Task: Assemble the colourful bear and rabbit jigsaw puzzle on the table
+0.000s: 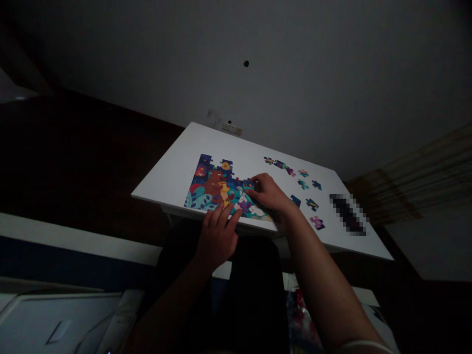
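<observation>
Obs.: your right hand (pixel 269 192) lies across the upper right of the assembled jigsaw section (pixel 212 189), its fingers curled and closed down onto the pieces there. The view is dim, so you may be pinching a single piece, but I cannot tell. Your left hand (pixel 217 236) sits at lower centre, fingers spread open, with the tips on the section's bottom edge.

Location: the section lies left of centre on a white table (pixel 165 182), its lower corner near the table's near edge. Loose jigsaw pieces (pixel 303 184) are scattered to its right, in a rough line along the far side and a looser group toward the right edge. A pixelated dark patch (pixel 348 214) hides whatever lies at the far right.

Risks: pressure from your right fingers could lift or spread neighbouring joins if the section is only loosely interlocked. Dragging your left fingertips could slide the section toward the near edge. Your right wrist and forearm pass close to the pieces at centre right, so a sideways sweep could knock them out of place or toward the right edge. Low light mutes the colours, which raises the risk of misreading a piece's pattern.
</observation>
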